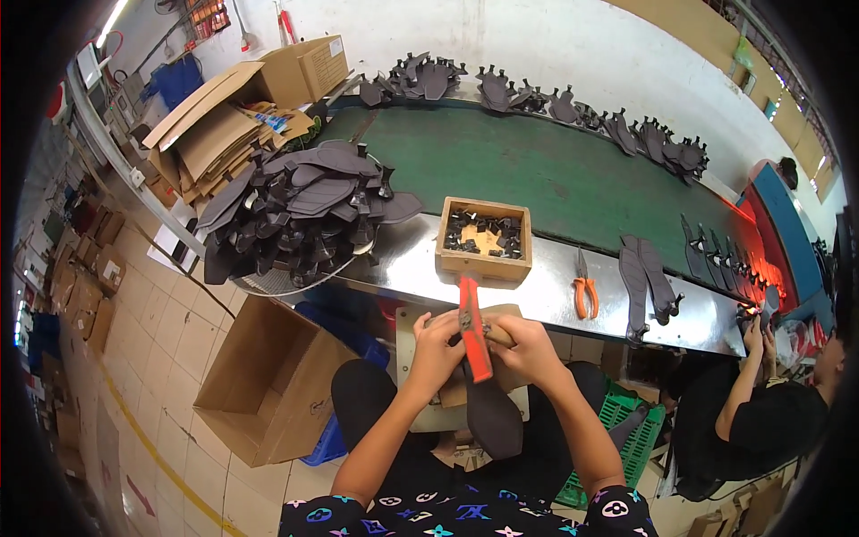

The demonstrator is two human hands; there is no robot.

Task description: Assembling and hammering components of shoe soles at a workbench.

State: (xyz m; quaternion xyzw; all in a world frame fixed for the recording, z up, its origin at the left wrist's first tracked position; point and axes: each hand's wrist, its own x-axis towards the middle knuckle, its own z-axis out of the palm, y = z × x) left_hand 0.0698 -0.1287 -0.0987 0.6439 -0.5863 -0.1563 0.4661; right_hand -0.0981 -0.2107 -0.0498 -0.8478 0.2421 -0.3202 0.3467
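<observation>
In front of me, my right hand (530, 349) is closed round the wooden handle (498, 335) of a hammer. Its long red head (476, 345) lies across my view, between my two hands. A dark grey shoe sole (494, 419) extends toward my lap from beneath the hammer head. My left hand (436, 351) grips the sole's far end, where the hammer and fingers hide most of it. Under my hands is a pale work block (405, 345) between my knees. Just beyond stands a wooden box (484, 266) holding small black pieces.
Orange-handled pliers (586, 297) and a pair of soles (634, 282) lie on the metal edge beside a green belt (528, 161). A heap of heeled soles (313, 192) is at left, above a cardboard box (259, 385). A green crate (617, 430) and a co-worker (769, 421) are at right.
</observation>
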